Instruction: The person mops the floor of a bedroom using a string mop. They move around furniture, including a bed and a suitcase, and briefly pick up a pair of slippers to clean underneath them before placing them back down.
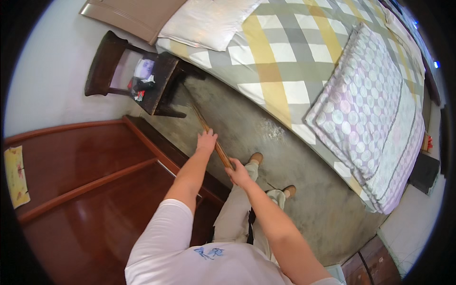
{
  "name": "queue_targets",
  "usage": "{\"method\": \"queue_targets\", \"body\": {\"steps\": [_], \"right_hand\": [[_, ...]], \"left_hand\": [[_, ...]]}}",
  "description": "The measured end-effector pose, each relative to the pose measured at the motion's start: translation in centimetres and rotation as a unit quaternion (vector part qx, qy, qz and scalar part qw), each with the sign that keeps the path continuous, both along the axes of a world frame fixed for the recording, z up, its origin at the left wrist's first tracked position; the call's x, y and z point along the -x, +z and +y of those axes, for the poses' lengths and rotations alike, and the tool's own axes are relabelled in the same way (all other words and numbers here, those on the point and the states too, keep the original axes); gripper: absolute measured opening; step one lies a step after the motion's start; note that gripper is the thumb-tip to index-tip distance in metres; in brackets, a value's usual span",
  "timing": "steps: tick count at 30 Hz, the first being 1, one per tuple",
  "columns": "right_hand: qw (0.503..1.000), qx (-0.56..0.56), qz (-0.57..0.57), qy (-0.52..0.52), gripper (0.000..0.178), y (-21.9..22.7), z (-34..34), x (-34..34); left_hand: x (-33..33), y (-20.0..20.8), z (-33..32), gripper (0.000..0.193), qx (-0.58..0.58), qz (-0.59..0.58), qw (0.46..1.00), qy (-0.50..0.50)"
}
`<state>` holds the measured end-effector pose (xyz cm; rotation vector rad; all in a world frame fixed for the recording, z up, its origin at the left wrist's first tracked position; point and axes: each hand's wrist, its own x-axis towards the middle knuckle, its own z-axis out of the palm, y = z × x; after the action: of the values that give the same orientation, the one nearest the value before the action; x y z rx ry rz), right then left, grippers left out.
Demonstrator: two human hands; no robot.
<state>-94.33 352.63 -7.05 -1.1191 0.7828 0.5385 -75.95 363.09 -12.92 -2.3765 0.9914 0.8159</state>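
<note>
A red-brown cabinet (76, 166) fills the left, its trim edging the floor (304, 178); past its corner stands a dark chair (164, 71). The left hand (207, 141) has its grip closed around a wooden pole (221, 153), which slants toward the gap beside the chair. The right hand (239, 173) grips it nearer the body. Moving room lies along the bed's (266, 71) long edge.

Reads bright over bed (273, 42), dimmer beneath chair (164, 78). Shows soft sheen on brown cabinet (95, 223), blue glints (436, 64) at right. Bends strongly toward blackened edges.
</note>
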Motion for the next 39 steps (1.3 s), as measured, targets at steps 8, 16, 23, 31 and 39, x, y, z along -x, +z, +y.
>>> {"method": "queue_targets", "body": {"steps": [8,16,23,31,39], "right_hand": [[1.000,-0.001,-0.011,0.007,0.056,0.5,-10.0,8.6],[0.996,0.049,0.068,-0.028,0.050,13.4,-20.3,32.0],[0.958,0.194,0.182,-0.105,0.044,27.2,-22.2,56.5],[0.831,0.423,0.343,-0.115,0.042,39.5,-14.0,68.0],[0.803,0.505,0.312,-0.064,0.046,43.2,-13.3,63.0]], "left_hand": [[10.3,-0.4,-5.7,0.039,0.217,0.022,0.974,0.058],[32.4,3.9,-16.3,0.014,0.241,0.113,0.964,-0.021],[56.5,14.0,-26.0,0.027,0.094,0.301,0.923,-0.221],[71.8,23.0,-26.4,0.033,0.243,0.397,0.815,-0.344],[69.7,19.4,-29.2,0.019,0.242,0.401,0.741,-0.480]]}}
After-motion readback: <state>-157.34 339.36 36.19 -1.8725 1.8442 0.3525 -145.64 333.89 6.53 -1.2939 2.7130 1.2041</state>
